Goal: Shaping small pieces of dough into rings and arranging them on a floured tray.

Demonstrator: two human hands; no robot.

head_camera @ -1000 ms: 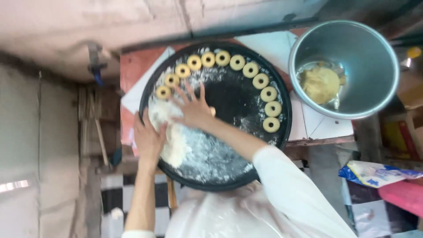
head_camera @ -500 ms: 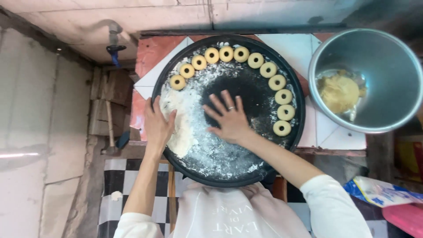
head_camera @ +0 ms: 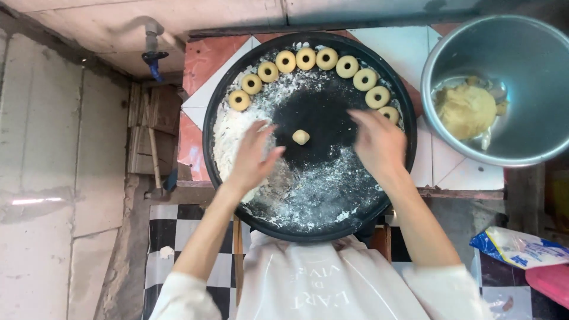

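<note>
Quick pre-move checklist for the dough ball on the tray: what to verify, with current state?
1. Dough ball free on the black round tray, neither hand touching it: ok.
2. Left hand empty and open beside the ball: ok.
3. Right hand empty, fingers spread: ok.
4. Flour within reach, piled on the tray's left side: ok.
5. Room in the arc of dough rings along the far rim: cannot tell where the next one fits.
6. More dough in the metal bowl: ok.
</note>
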